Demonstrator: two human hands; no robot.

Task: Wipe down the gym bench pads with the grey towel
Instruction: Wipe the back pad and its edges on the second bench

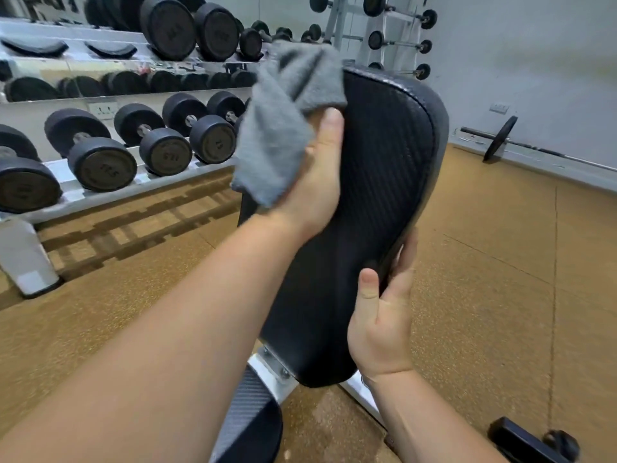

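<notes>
Left hand (310, 182) clamped on bunched soft grey terry towel (283, 128), thumb up, pressing it against upper left edge of tilted black textured-vinyl back pad (384, 162). Right hand (380, 332) gripping lower right edge of same pad, thumb on face, fingers wrapped behind, steadying it. Towel mostly off pad's left edge, loose tail hanging below fist; only the part near the top corner looks in contact. Handling guess: towel light, limp, no stiffness, so wads and flaps unless palmed flat; best taken as folded wad under open palm, not pinched at a corner. Pad firm foam under slick vinyl, likely low friction, wipes easy; pad hinged on silver steel frame (267, 365), so bracing at edge as now makes sense. Second black textured seat pad (250, 426) visible at bottom edge, untouched in this view. Count: one towel, two pads, two hands. Off-task: rack of black round dumbbells (100, 162) on left, at least eight heads visible, exact total cannot tell; one barbell with black plate (500, 138) on floor by far wall; tan speckled rubber floor (500, 295). Progress guess: top of back pad in hand, rest of face and seat pad still to do.
</notes>
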